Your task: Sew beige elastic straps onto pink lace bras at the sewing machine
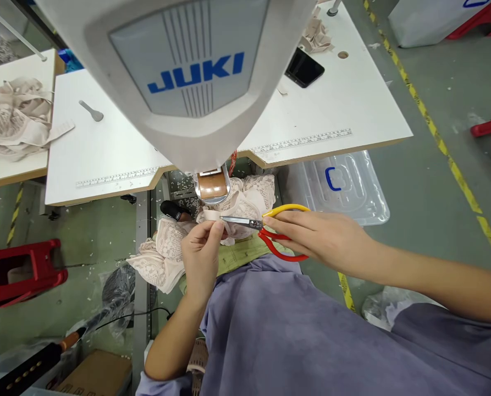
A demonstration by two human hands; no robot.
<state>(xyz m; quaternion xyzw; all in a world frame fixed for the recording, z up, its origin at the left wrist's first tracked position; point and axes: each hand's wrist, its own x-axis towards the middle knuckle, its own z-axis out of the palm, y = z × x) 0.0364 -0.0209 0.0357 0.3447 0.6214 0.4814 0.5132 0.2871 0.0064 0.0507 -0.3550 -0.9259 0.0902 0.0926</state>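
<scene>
lace garment, pale beige: it lies bunched beneath the head of the sewing machine, lower than the near edge of the counter and just beyond the green cloth at the front of your purple clothing.

fingers: on your left hand, thumb and index finger are pinched together on a narrow pale band. on your right hand, the fingers are wrapped about the yellow and red handles of the scissors. the blade tips reach the band just beside your left fingertips; whether the blades are parted around it cannot be told.

hazards, as judged: first, you could nick your left thumb or index finger, the cause being blade tips so near the pinch. second, you could snip the lace itself, since loose folds gather right behind the blades. third, the band could twist or slip if your pinch slackens, leaving a ragged edge. fourth, the lace heap beside your left wrist could slide toward the scrap-strewn floor if your forearm brushes it.

appearance: openwork lace with rounded cups and smoother edging, crumpled and overlapping. you cannot tell here whether the heap is part of the same piece. no stain or tear can be made out.
</scene>
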